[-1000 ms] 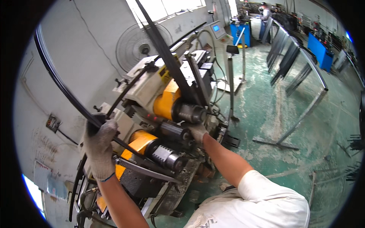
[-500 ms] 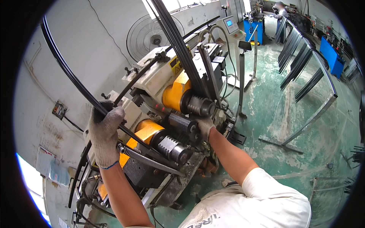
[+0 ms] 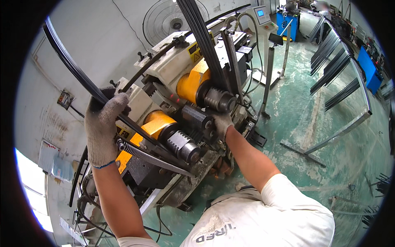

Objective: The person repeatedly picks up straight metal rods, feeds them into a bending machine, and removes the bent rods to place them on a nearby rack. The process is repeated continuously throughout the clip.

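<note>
My left hand (image 3: 102,129), in a grey knit glove, is closed around a bundle of long black metal rods (image 3: 70,66). The rods slant from the upper left down toward the nearer ridged steel roller (image 3: 183,147) of a machine. My right hand (image 3: 222,122), gloved too, reaches in beside a dark block (image 3: 197,116), under the farther ridged roller (image 3: 221,99). Its fingers are hidden behind the machine parts. Yellow housings (image 3: 159,122) sit behind the rollers. A second bundle of black rods (image 3: 201,41) stands against the farther roller.
A coil spring (image 3: 144,154) runs below my left hand. Hoses hang about the machine. A wall fan (image 3: 176,24) and a control box with a screen (image 3: 261,15) are behind. On the right, a metal rack (image 3: 357,72) carries black rods; a person (image 3: 322,9) is far off.
The whole view has shifted a little. My left hand and its rods have moved slightly left against the machine. My right hand stays by the dark block.
</note>
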`<action>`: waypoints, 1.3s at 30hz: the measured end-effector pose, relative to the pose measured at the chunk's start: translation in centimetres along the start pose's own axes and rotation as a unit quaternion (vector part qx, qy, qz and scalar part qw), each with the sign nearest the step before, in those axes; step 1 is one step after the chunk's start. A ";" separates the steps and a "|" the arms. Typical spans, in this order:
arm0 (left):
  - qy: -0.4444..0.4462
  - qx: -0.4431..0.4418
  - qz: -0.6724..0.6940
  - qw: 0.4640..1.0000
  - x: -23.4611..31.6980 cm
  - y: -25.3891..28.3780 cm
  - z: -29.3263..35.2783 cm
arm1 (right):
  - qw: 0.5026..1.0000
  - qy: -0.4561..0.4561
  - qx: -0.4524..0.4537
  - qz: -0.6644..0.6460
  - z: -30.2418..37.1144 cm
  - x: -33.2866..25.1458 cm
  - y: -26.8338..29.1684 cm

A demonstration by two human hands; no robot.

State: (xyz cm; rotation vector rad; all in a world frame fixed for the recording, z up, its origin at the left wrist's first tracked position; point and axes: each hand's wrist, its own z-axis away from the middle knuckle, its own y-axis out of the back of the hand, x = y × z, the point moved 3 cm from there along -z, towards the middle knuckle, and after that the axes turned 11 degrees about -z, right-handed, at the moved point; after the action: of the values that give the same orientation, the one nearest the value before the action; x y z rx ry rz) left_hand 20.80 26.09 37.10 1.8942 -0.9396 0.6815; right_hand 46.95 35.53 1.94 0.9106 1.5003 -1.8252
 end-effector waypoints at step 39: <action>0.002 -0.015 -0.208 0.978 -1.4 5.2 2.0 | 0.997 -0.028 0.052 -0.041 -1.0 2.6 2.6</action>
State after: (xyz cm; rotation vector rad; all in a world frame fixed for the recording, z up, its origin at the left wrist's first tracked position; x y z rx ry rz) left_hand 15.91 23.13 37.55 1.9770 -0.5207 0.4155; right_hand 47.64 35.99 -1.73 0.8489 1.4397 -1.9871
